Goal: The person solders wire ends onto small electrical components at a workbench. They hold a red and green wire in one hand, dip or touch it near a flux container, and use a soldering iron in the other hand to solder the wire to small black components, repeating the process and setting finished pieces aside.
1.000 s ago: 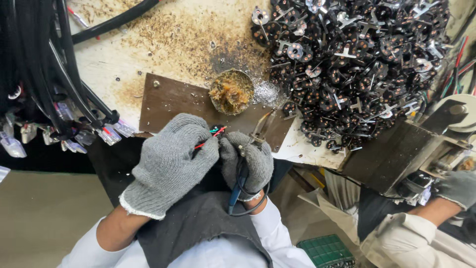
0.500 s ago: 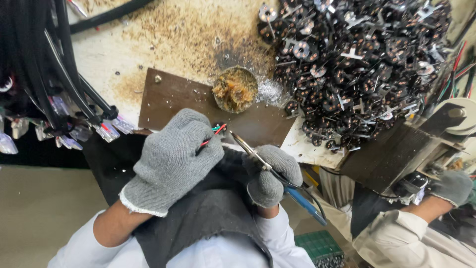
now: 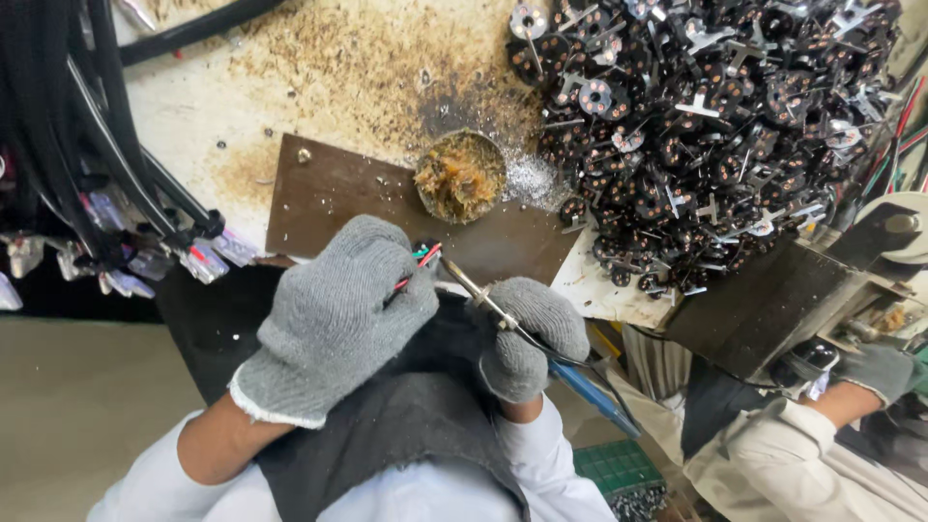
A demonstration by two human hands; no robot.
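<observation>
Head view: person at a stained workbench, both hands in grey knit gloves, seen from above.
L hand (image 3: 333, 324): fingers curled shut, pinching a small bundle of thin red/green insulated wires (image 3: 418, 263); wire ends poke out past the fingertips, just above the brown board edge.
R hand (image 3: 530, 336): closed round the blue handle of a slim metal-shafted soldering iron (image 3: 503, 314); shaft runs up-left, tip meets or nearly meets the wire ends. Can't tell if actually touching.
Board: dark brown flat rectangular plate (image 3: 338, 188) lying on the bench, directly beyond the wires.
Pot: small round tin of brownish-yellow flux/paste (image 3: 460, 177) on the board's far edge, near the iron tip; silvery crumbs beside it.
Parts heap: big pile of small black round parts w/ copper windings and metal tabs (image 3: 715, 126), right of the pot.
Cables: bundle of black cables w/ clear-sleeved ends (image 3: 116, 208) at left, well apart from the hands.
Other person: grey-gloved hand (image 3: 875, 372) and pale sleeve at lower right, at a separate black fixture; not the wearer's.
Risk 1: wire ends are very short past the L fingertips; iron slip => glove scorched, likely a burnt finger.
Risk 2: loose pinch lets strands splay => poor joint, or red/green bridged.
Risk 3: iron's cord trails toward lap; snag could jerk the tip off.
Risk 4: pot close to R wrist path; a knock could tip it.
</observation>
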